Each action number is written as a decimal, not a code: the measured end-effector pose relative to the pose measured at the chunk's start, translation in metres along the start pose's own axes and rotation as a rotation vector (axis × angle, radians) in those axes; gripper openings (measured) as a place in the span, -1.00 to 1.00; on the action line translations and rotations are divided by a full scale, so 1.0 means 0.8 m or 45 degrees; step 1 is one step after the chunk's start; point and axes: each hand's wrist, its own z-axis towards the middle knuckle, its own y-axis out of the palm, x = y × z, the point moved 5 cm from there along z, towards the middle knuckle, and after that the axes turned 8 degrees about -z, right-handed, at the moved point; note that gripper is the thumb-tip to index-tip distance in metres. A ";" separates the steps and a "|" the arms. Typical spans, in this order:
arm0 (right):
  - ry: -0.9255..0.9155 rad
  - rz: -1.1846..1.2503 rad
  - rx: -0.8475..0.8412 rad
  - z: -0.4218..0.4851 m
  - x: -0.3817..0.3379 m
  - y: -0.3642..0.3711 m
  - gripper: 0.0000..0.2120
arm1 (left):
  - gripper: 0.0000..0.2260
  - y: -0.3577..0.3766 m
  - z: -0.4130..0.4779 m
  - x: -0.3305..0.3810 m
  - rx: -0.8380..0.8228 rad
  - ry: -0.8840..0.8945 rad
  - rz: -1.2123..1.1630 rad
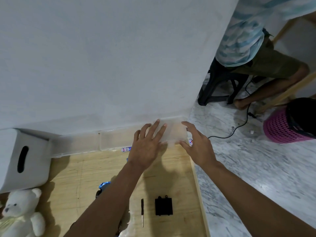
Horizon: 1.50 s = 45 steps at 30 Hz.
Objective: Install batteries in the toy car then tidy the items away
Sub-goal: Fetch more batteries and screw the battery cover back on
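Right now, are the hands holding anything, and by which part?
The clear plastic box: right hand clasps its right end between thumb and fingers; left hand rests flat-fingered on its top.

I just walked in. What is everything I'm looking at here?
box: one, clear, back of table by the wall
long box: one, clear, left of it
batteries: two, white, labelled, one on either side of the hands
car: one, blue, mostly behind the left arm
screwdriver: one, black, near edge of table
cover: one, black, right of the screwdriver
teddy: one, white, near left corner
tissue box: one, white, left
table: one, light wood
basket: one, pink, floor, right
stool: one, black, someone seated on it
cable: one, black, floor
left hand: flat on the box
right hand: grips the box's right end
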 end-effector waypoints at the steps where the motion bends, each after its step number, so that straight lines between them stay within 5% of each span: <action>1: 0.026 0.003 0.021 -0.002 0.000 0.003 -0.31 | -0.48 -0.002 0.001 -0.003 0.010 0.015 -0.011; 5: 0.068 0.022 0.076 -0.008 -0.001 0.007 -0.16 | -0.60 -0.022 0.007 0.002 0.190 0.052 -0.324; 10: 0.017 -0.040 0.106 -0.008 -0.003 0.006 0.02 | -0.69 -0.058 0.002 0.017 0.457 -0.169 -0.804; 17: -0.030 -0.097 0.127 -0.007 -0.004 0.007 0.09 | -0.34 -0.031 -0.005 0.017 0.256 0.025 -0.476; 26: 0.004 -0.054 0.096 -0.014 -0.006 0.001 0.01 | -0.33 -0.015 -0.008 0.010 0.268 -0.057 -0.252; 32: -0.100 0.047 0.291 -0.031 -0.020 -0.020 -0.45 | -0.28 -0.017 -0.007 0.010 0.265 -0.069 -0.214; 41: -0.123 -0.119 0.203 -0.014 -0.037 -0.030 -0.21 | -0.25 -0.021 -0.013 0.011 0.321 -0.142 0.011; 45: -0.179 0.014 0.142 -0.010 -0.043 -0.029 -0.56 | -0.19 -0.021 -0.012 0.013 0.304 -0.169 0.058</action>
